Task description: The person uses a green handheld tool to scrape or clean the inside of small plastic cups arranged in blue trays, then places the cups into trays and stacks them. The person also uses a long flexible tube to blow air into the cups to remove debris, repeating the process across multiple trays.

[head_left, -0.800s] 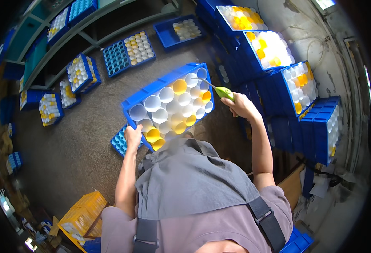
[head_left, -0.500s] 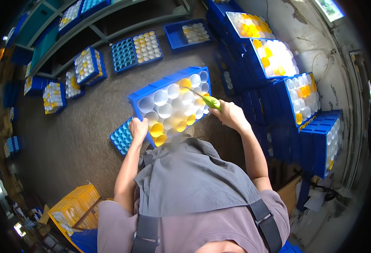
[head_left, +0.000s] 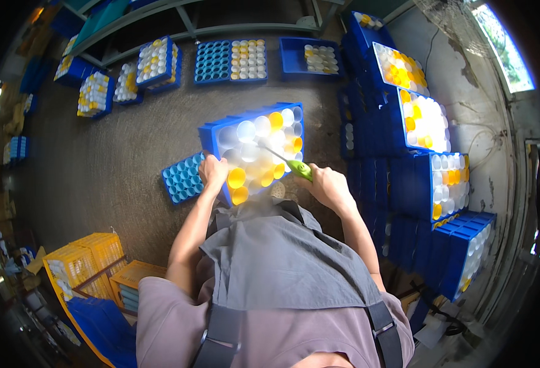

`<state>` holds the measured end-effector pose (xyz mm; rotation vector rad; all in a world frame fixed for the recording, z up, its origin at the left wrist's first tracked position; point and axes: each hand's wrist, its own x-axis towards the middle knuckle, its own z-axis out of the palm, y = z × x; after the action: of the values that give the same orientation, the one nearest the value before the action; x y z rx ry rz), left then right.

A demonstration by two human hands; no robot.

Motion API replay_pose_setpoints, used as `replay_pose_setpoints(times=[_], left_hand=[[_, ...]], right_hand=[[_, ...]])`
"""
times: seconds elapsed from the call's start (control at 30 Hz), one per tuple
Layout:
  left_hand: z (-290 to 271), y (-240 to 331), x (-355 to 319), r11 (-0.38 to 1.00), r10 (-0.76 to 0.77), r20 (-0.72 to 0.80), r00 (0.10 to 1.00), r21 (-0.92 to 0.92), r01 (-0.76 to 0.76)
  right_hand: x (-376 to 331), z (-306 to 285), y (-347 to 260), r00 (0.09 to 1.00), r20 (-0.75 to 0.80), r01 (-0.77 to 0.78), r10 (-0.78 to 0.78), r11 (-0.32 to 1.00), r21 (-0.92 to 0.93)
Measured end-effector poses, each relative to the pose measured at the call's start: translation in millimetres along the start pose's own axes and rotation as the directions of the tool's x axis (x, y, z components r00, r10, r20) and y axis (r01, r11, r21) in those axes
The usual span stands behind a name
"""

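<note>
A blue crate (head_left: 206,140) full of white and yellow tubes (head_left: 245,131) is tilted in front of me, their round ends toward me. My left hand (head_left: 213,172) is closed on the crate's left edge. In my right hand (head_left: 328,187), fingers wrapped round it, is a screwdriver (head_left: 299,168) with a green handle and thin metal shaft. Its tip is at the pale tubes near the crate's middle; whether it touches one or reaches inside I cannot tell. Beside my left hand, a tray of blue tubes (head_left: 183,178) lies partly hidden.
Stacked blue crates (head_left: 411,178) of tubes rise along the right wall. More tube crates (head_left: 230,61) stand on the floor ahead, by a metal rack (head_left: 258,29). Yellow crates (head_left: 86,264) are at the lower left.
The screwdriver's tip has moved from a yellow tube near the crate's far edge to pale tubes nearer the middle. My left hand keeps its hold. The whole view has shifted and turned.
</note>
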<state>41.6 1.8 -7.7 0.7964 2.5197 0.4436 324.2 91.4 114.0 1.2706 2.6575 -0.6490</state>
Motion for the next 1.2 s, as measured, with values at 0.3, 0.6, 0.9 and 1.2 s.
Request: replay_pose_setpoints(times=[0.3,0.6,0.9,1.2], left_hand=[[-11,-28,6,0.995,-0.101,-0.064,0.993,-0.018,0.100],[-26,-65,22,0.960,-0.252,-0.006,0.968,-0.126,0.250],[-39,-95,45,0.953,-0.177,0.008,0.984,-0.250,0.173],[-44,-113,73,0.910,-0.142,0.063,0.988,-0.385,0.156]], right_hand=[[14,24,-45,0.990,0.082,0.114,-0.118,0.992,0.057],[26,46,-53,0.973,0.175,0.151,-0.148,0.989,-0.001],[93,38,30,0.983,0.081,-0.159,0.166,0.983,-0.087],[123,3,66,0.853,0.240,-0.491,0.463,0.869,0.070]])
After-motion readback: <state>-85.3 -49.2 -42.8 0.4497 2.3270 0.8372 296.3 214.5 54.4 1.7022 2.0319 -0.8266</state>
